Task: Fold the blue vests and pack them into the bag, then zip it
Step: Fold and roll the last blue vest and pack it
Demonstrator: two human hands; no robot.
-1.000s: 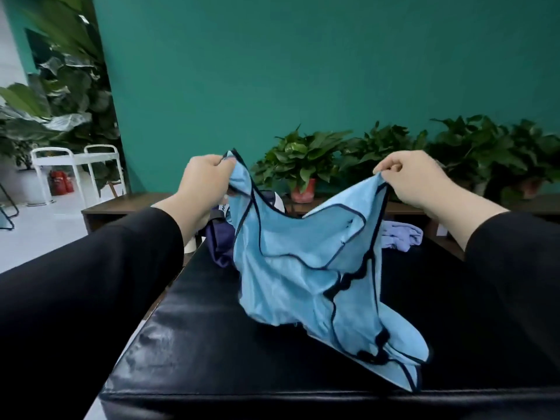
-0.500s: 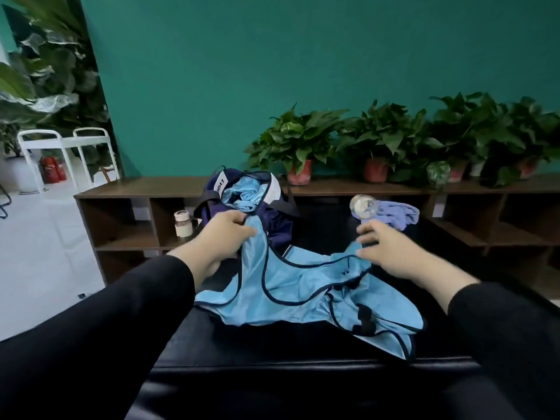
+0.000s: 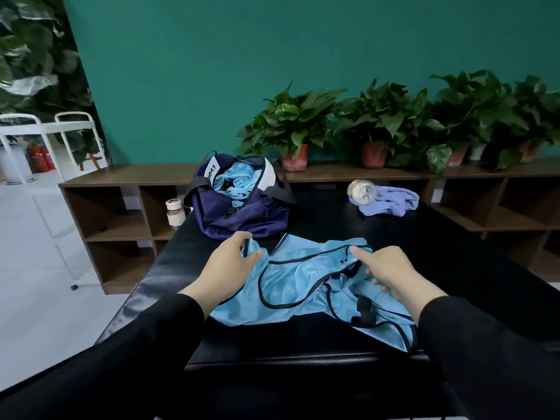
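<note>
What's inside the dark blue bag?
The bag is open, and rolled-up blue vests fill its mouth. How many there are, and whether anything lies under them, cannot be seen: the bag's sides and the top vests cover the rest.

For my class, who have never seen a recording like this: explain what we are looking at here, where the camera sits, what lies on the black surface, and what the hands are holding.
There is no machine here. A person wears a wide-angle camera on the head, so the single view looks forward and down over their own black sleeves. The left hand pinches the upper edge of a light blue vest with dark trim. The right hand rests on the same vest, fingers loosely bent; whether it has a real grip is hard to tell. The vest lies spread and crumpled on a black padded table. Behind it stands an open navy bag with blue fabric already inside. To the right lie a clear bottle on its side and a lilac cloth. A small jar stands beyond the table's left edge.
</note>
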